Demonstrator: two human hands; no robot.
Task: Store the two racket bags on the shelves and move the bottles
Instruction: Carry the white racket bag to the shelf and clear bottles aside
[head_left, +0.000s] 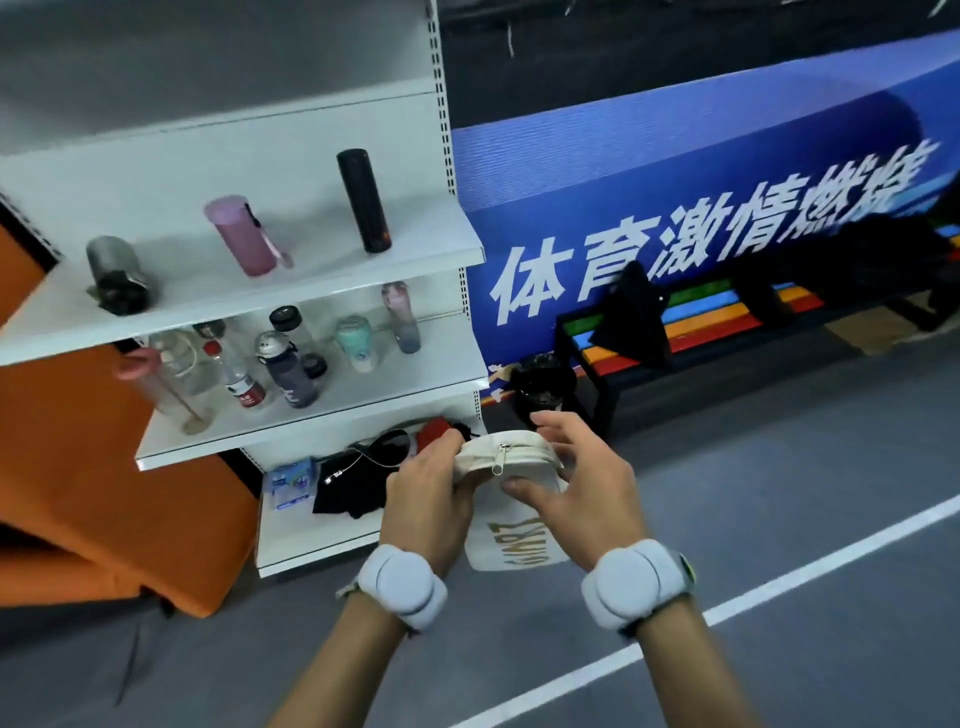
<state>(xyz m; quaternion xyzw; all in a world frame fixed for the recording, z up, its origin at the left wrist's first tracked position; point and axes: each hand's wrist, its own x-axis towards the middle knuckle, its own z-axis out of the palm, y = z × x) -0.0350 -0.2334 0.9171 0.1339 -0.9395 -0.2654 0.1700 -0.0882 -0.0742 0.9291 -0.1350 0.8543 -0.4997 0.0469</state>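
I hold a small cream zip bag (511, 535) with gold lettering in front of the white shelf unit (291, 421). My left hand (426, 493) grips its top left end. My right hand (576, 483) curls over the zipper's right end, thumb under the bag. On the upper shelf stand a black flask (363, 200), a pink bottle (241, 234) and a grey bottle (117, 275). Several bottles crowd the middle shelf (291, 364). Black items and a blue packet (291, 483) lie on the bottom shelf.
An orange panel (78, 493) flanks the shelf on the left. A bench with coloured slats (727, 317) stands at the right under a blue banner, with dark bags on it. A black container (543, 387) sits by the bench leg. Grey floor with a white line lies below.
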